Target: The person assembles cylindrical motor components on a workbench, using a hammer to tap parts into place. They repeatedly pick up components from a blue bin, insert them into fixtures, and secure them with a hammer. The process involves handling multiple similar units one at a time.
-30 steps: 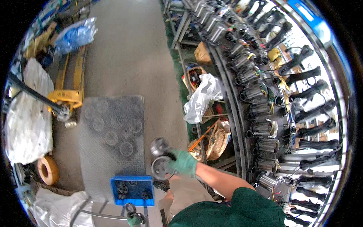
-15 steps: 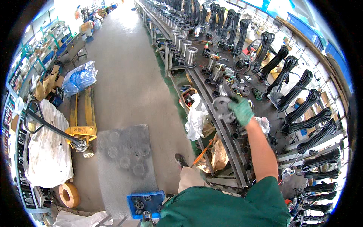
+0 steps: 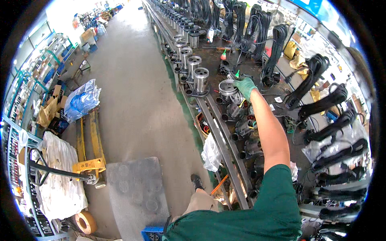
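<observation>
Factory hall, grey concrete floor [image 3: 132,100], long dark assembly bench [image 3: 241,132] running along the right side into the distance. The bench is the landmark here.

Right hand [image 3: 245,86], in a green knit glove, is stretched out over the bench, fingers wrapped around the rim of a round silver metal motor housing [image 3: 229,89]. The housing sits low over the bench's near edge; whether it rests on the bench or is lifted clear can't be told. Left hand is out of frame.

On the bench just beyond the housing: row of upright silver cylindrical motor bodies [image 3: 194,68], receding up the near edge. Nearer the person along the same edge: dark cast motor parts [image 3: 246,127] in a line. Along the bench's far side: bundles of coiled black cable [image 3: 277,44], standing in a row.

Below the bench front: white plastic bag [image 3: 211,152]. On the floor, well left of the bench: yellow hand pallet truck [image 3: 90,148], grey textured mat [image 3: 134,193] beside it, blue plastic-wrapped bundle [image 3: 82,100] further up. Metal storage racks [image 3: 24,100] at the far left.
</observation>
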Motion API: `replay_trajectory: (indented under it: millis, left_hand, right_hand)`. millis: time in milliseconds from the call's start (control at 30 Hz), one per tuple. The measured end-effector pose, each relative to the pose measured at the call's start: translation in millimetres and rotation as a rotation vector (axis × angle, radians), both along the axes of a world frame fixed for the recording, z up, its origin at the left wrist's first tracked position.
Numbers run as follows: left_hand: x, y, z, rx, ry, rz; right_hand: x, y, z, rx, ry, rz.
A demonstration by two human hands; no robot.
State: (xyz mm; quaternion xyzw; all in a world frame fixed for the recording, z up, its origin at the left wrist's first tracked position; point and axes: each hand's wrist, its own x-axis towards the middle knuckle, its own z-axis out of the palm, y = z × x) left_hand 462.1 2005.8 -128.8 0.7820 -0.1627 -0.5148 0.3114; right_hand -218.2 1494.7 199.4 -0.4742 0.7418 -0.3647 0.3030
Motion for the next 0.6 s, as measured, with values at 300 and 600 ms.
replay_trajectory:
  millis: [300, 600]
  left_hand:
    - [-37.0, -123.9, 18.5, -0.023, -0.007, -0.041]
    - [5.1, -218.6, 6.7, -0.02, 0.023, -0.135]
  right_hand:
    - [-67.7, -101.0, -68.9, 0.181, 0.059, -0.107]
    - [-42.9, -83.6, -54.2, 0.297, -0.389, -0.075]
